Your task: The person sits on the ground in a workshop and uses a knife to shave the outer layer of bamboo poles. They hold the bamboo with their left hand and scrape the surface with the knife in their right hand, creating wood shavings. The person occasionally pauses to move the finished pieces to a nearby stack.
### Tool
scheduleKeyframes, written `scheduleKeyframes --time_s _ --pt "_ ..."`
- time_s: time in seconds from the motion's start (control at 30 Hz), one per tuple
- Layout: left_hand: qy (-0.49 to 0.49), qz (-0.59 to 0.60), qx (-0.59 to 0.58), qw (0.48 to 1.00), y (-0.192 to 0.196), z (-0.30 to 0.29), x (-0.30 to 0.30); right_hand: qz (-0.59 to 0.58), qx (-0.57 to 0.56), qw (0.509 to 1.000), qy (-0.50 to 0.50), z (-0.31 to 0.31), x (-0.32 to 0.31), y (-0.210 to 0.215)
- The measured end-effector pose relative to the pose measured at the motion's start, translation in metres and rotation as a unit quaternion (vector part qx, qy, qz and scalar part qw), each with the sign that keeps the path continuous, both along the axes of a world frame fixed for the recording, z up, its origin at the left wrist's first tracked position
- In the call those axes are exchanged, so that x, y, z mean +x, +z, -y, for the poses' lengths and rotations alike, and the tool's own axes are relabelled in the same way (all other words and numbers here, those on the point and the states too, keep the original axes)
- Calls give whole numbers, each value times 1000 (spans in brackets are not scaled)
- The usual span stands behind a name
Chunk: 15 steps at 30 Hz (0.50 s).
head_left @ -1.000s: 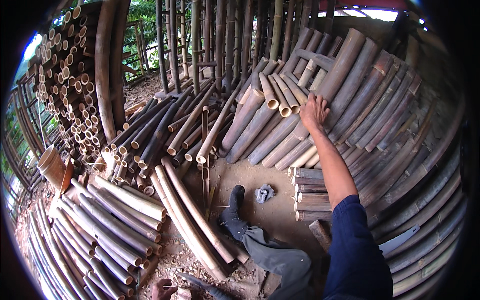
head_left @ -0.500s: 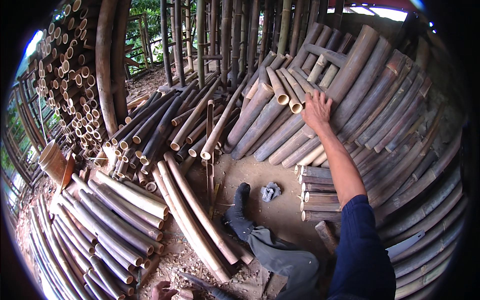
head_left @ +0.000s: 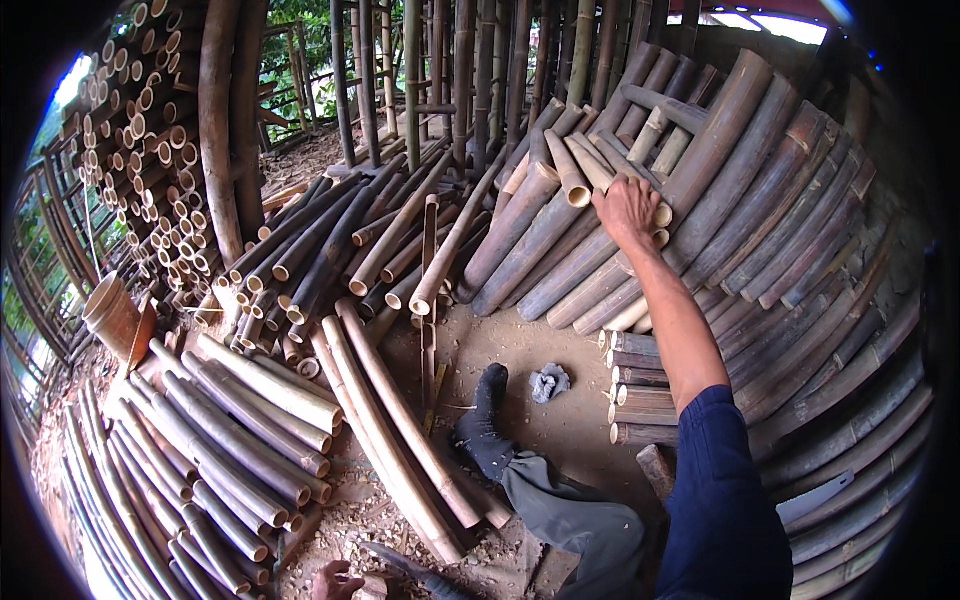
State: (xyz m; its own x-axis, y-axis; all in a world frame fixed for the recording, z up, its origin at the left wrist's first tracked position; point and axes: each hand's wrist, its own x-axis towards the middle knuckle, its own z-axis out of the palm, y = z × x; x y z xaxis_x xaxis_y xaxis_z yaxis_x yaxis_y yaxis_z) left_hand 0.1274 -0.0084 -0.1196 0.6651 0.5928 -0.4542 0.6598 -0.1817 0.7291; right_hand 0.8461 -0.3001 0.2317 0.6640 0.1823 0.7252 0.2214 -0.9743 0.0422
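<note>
My right hand reaches far forward to the stack leaning at the back right. Its fingers are bent over a thin bamboo pole, whose pale cut end shows beside the knuckles. Just left of it lies another light bamboo pole, its hollow end facing me. Thick dark bamboo poles lie beneath. At the lower edge my left hand is partly cut off, with fingers bent; whether it holds anything cannot be seen. Next to it are a small wooden block and a long dark pointed tool.
Cut bamboo poles fill the left floor; two long pale poles lie in front of my outstretched leg. A crumpled grey cloth lies past my foot. An orange bucket stands left. A saw blade rests at right.
My right hand has gone from spread fingers on the pole ends to fingers bent over one thin pole. The view has shifted slightly. My left hand stays low.
</note>
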Motion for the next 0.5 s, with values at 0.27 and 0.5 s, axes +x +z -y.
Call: scheduleKeyframes --time_s 0.27,0.5 --pt "8 -19 11 1000 -28 -14 -24 18 -175 983 57 -31 -25 -10" --pt "8 -22 9 1000 -15 -8 -22 -129 74 989 4 -65 10 8"
